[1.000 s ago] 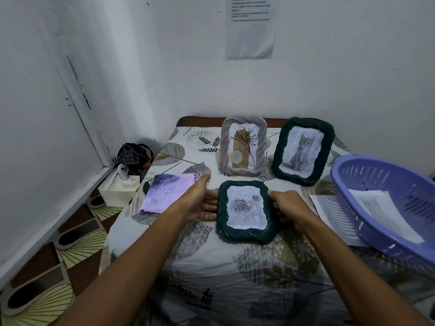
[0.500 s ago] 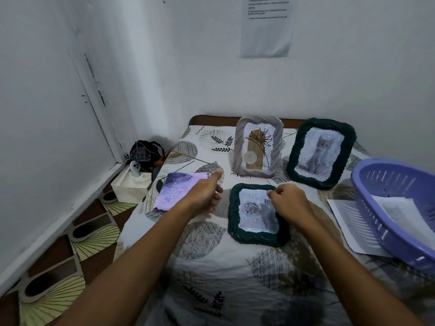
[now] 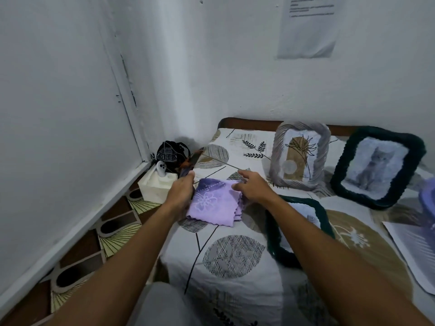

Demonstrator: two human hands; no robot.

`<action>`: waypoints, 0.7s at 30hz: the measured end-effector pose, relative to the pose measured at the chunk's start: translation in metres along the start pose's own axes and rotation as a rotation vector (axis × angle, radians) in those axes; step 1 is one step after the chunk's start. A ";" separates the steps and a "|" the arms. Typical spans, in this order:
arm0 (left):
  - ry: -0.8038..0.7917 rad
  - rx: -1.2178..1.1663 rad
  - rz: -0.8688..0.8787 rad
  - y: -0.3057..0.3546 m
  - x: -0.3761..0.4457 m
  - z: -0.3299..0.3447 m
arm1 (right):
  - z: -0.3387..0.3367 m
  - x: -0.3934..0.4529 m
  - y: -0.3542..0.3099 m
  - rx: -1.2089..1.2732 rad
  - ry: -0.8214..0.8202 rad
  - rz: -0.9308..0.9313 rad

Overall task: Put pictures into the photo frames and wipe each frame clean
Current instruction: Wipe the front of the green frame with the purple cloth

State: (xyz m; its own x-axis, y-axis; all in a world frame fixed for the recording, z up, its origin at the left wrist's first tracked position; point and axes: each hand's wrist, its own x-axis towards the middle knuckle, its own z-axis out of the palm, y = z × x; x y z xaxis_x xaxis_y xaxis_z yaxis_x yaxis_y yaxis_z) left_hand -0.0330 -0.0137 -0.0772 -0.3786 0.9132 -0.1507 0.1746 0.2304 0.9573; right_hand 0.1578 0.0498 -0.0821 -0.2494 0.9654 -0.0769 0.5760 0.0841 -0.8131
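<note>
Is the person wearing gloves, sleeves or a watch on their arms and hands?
No. The left hand and the right hand are bare, with no gloves. No rings or watch show. Both forearms are bare as far as the picture shows, with no sleeves or bracelets in view.

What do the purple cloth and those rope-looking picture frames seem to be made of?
The purple cloth looks like soft, matte microfibre or cotton: it is folded in layers, with a wavy cut edge and a printed flower. The grey frame and the dark green cat frame show twisted, rope-like ridges; that could be moulded plastic, resin or wound cord, which the picture cannot settle.
</note>
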 end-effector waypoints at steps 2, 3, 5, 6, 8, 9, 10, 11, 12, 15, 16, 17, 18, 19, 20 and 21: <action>-0.020 -0.002 -0.014 0.000 0.003 0.001 | 0.002 0.013 0.002 -0.076 -0.013 -0.011; -0.015 0.009 -0.014 -0.001 0.006 0.001 | 0.003 0.016 0.003 -0.100 -0.010 -0.014; -0.015 0.007 -0.024 -0.002 0.007 0.001 | 0.005 0.020 0.003 -0.100 0.000 -0.008; -0.025 -0.015 -0.034 0.000 0.006 0.001 | 0.005 0.020 0.002 -0.083 -0.006 0.011; -0.056 -0.077 -0.076 0.002 0.004 0.000 | 0.002 0.018 -0.001 -0.001 -0.051 0.046; -0.076 -0.100 -0.097 0.003 0.003 0.000 | -0.004 0.014 -0.004 0.066 -0.097 0.076; -0.101 -0.123 -0.118 0.004 0.001 0.000 | -0.010 0.008 -0.007 0.149 -0.147 0.110; -0.134 -0.151 -0.141 0.006 -0.002 0.000 | -0.017 0.003 -0.009 0.247 -0.201 0.142; -0.181 -0.180 -0.163 0.008 -0.005 0.002 | -0.025 -0.004 -0.011 0.354 -0.248 0.173; -0.358 -0.247 -0.137 0.018 -0.018 0.009 | -0.048 -0.025 -0.013 0.699 -0.341 0.218; -0.421 -0.279 -0.110 0.022 -0.023 0.013 | -0.054 -0.033 -0.013 0.800 -0.357 0.224; -0.483 -0.327 -0.089 0.026 -0.028 0.018 | -0.060 -0.041 -0.011 0.886 -0.358 0.222; -0.542 -0.396 -0.084 0.031 -0.033 0.025 | -0.066 -0.050 -0.010 0.964 -0.345 0.220; -0.584 -0.460 -0.090 0.034 -0.036 0.033 | -0.070 -0.058 -0.007 1.046 -0.333 0.218; -0.616 -0.510 -0.097 0.038 -0.040 0.042 | -0.075 -0.067 -0.004 1.133 -0.309 0.216; -0.641 -0.544 -0.095 0.043 -0.044 0.052 | -0.080 -0.076 0.001 1.219 -0.288 0.208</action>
State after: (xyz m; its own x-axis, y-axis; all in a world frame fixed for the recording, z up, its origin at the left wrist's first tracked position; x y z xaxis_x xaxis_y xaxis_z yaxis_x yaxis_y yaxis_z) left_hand 0.0382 -0.0260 -0.0420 0.2476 0.9500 -0.1900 -0.3561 0.2717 0.8941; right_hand 0.2397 -0.0036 -0.0313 -0.4882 0.8318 -0.2641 -0.4248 -0.4908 -0.7607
